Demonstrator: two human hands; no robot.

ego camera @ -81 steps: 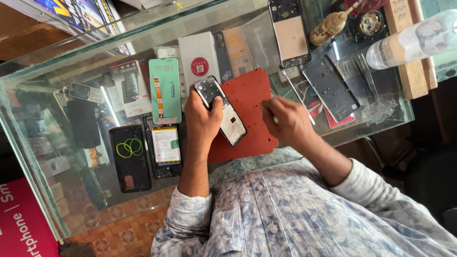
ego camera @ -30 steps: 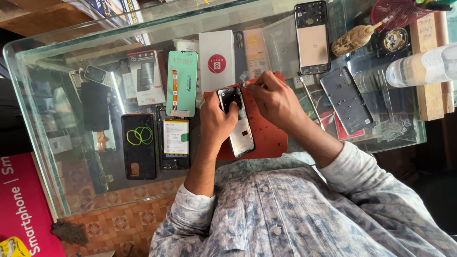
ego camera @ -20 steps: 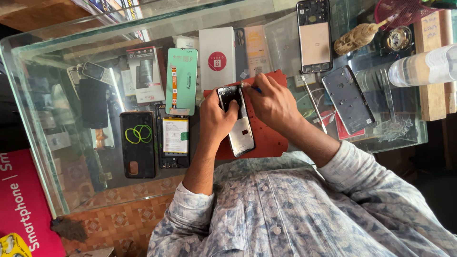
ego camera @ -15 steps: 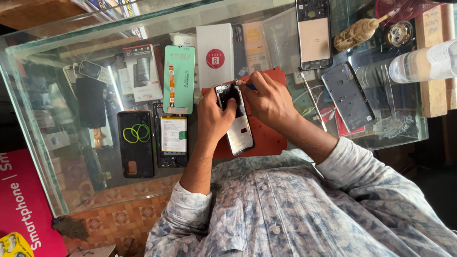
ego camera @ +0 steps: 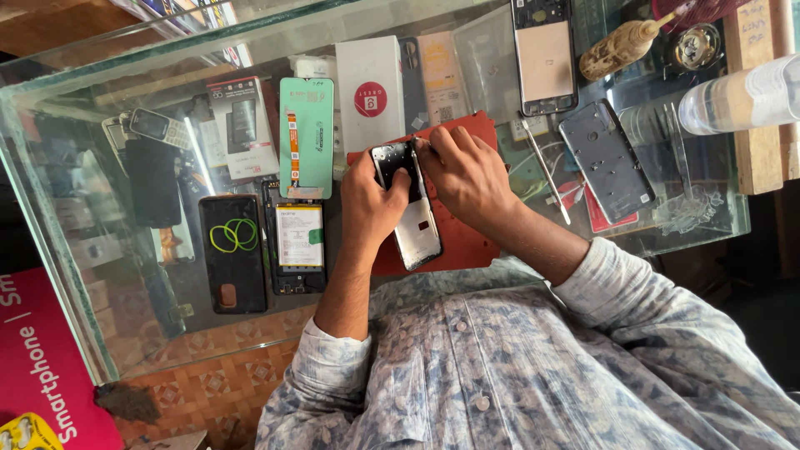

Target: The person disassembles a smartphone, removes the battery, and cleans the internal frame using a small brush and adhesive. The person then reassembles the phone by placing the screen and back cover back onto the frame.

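Opened phone (ego camera: 412, 208) lies on your red mat (ego camera: 467, 242) over the glass counter (ego camera: 125, 275). Your left hand (ego camera: 371, 204) clamps its side to steady it; right hand (ego camera: 467, 171) fingers pinch closed at its top edge. Spare green screen (ego camera: 306, 137) is parked just left.

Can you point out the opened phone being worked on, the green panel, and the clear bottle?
opened phone (ego camera: 419, 235), head view, pale lower half.
green panel (ego camera: 306, 137), head view, middle.
clear bottle (ego camera: 742, 93), head view, body.
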